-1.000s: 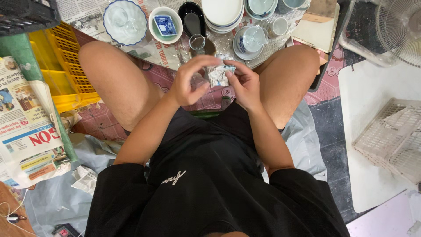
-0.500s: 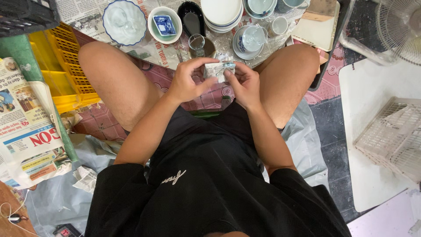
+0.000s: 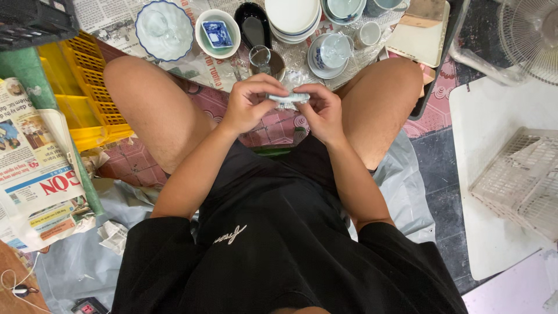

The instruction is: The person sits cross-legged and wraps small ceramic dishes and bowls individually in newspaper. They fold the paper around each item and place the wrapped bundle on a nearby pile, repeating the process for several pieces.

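I sit with knees apart, both hands raised between them. My left hand [image 3: 251,103] and my right hand [image 3: 321,110] pinch the two ends of a small flat pale blue-and-white piece [image 3: 289,99], seen edge-on; whether it is a dish or a wrapped item I cannot tell. Just beyond my fingers a small clear glass [image 3: 260,57] stands on a dark round saucer. Further out on the newspaper [image 3: 116,23] lie a large white bowl with a blue rim [image 3: 164,29], a green-rimmed bowl holding a small blue square dish [image 3: 218,34] and a stack of white plates [image 3: 293,17].
A yellow plastic crate [image 3: 87,93] lies left of my knee, with folded newspapers [image 3: 35,168] beside it. Cups and saucers [image 3: 331,55] and a cream board [image 3: 418,35] lie ahead at right. A white wire basket [image 3: 523,180] and a fan [image 3: 532,35] stand on the right.
The small piece between my hands has turned from face-up to edge-on, and both hands shifted slightly upward and closer together.
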